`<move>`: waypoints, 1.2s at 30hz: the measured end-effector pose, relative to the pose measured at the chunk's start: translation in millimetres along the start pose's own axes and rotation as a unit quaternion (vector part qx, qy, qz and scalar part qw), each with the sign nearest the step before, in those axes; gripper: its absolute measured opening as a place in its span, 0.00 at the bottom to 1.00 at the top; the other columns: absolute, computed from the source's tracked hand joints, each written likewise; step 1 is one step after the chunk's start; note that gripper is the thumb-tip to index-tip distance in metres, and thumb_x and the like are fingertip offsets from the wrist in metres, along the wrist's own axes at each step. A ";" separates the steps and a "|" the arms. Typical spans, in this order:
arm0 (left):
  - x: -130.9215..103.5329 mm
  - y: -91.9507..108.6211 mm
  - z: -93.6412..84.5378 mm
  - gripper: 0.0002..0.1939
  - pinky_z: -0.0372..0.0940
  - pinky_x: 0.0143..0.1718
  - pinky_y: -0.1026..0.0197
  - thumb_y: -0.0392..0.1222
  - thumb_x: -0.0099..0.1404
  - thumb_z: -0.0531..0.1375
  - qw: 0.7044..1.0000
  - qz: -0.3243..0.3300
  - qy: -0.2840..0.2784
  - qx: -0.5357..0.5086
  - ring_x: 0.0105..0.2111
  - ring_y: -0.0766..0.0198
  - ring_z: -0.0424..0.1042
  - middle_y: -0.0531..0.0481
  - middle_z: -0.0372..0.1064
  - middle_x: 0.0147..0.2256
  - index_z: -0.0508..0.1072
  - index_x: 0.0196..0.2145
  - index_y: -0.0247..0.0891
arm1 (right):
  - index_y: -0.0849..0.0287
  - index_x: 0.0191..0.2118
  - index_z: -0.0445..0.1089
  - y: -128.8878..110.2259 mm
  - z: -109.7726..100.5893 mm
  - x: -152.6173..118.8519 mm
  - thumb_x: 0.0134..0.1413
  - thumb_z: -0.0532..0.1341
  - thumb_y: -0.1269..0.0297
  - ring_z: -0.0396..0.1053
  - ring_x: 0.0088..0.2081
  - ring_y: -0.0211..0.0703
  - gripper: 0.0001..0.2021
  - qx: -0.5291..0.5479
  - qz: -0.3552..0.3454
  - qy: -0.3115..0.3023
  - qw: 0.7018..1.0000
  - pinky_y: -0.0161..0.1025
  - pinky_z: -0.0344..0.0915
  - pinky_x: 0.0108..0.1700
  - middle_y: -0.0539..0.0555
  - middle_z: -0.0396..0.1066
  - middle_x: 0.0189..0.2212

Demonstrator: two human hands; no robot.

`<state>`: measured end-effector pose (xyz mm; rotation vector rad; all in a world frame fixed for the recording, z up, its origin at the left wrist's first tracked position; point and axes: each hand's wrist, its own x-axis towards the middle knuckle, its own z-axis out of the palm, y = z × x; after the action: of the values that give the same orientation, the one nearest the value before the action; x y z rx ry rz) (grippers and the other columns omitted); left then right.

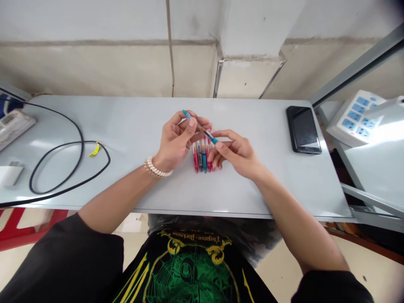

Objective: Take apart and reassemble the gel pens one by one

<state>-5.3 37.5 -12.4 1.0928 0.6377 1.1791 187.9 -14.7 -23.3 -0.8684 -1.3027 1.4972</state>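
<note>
A clear-barrelled pen with blue ends (200, 127) is held slantwise above the table between both hands. My left hand (179, 136) pinches its upper-left part between thumb and fingers. At the lower-right blue end, my right hand (235, 153) grips with thumb and forefinger, its other fingers curled. Just beneath the hands, several pens lie side by side on the table: a pink pen (195, 160), a grey pen (200, 160), a blue pen (204, 160) and more pink ones partly hidden by my right fingers.
The pale table (151, 191) runs along a wall. A black cable (82, 139) with a yellow tag (94, 150) loops across its left side, near a white charger (11, 173). At the right lies a black device with a dark screen (304, 130), and beyond it a white power strip (360, 115).
</note>
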 end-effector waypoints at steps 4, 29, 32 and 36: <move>0.5 0.4 0.1 0.22 0.82 0.47 0.55 0.55 0.63 0.75 1.000 -0.010 -0.012 -0.012 0.45 0.55 0.85 0.47 0.83 0.45 0.72 0.44 0.41 | 0.59 0.37 0.73 -4.6 0.3 -0.5 0.70 0.64 0.47 0.69 0.18 0.32 0.18 -0.014 -0.003 0.000 1.000 0.32 0.62 0.18 0.48 0.74 0.24; -1.9 -15.6 7.3 0.20 0.80 0.43 0.65 0.52 0.61 0.77 0.994 0.001 0.097 -0.052 0.42 0.63 0.84 0.50 0.81 0.40 0.75 0.38 0.39 | 0.52 0.41 0.83 6.6 11.6 3.1 0.56 0.76 0.52 0.81 0.41 0.41 0.12 -0.156 -0.174 0.227 0.946 0.39 0.82 0.42 0.53 0.81 0.41; -2.0 -14.9 7.7 0.19 0.80 0.44 0.63 0.53 0.64 0.75 0.994 -0.005 0.103 -0.031 0.43 0.62 0.84 0.49 0.81 0.41 0.74 0.39 0.39 | 0.53 0.45 0.82 5.4 10.6 2.4 0.60 0.73 0.48 0.80 0.34 0.40 0.15 -0.139 -0.132 0.221 0.956 0.39 0.82 0.36 0.52 0.81 0.36; -2.6 -15.2 7.3 0.19 0.80 0.45 0.62 0.54 0.65 0.74 0.994 -0.013 0.105 -0.017 0.44 0.61 0.84 0.49 0.81 0.41 0.74 0.39 0.40 | 0.54 0.38 0.82 5.5 10.0 2.9 0.56 0.75 0.48 0.81 0.40 0.42 0.15 -0.164 -0.162 0.224 0.947 0.40 0.82 0.42 0.54 0.81 0.40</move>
<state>6.4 32.6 -23.9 0.9365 0.7885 1.2886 176.7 -15.1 -26.7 -1.0715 -1.2859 0.7787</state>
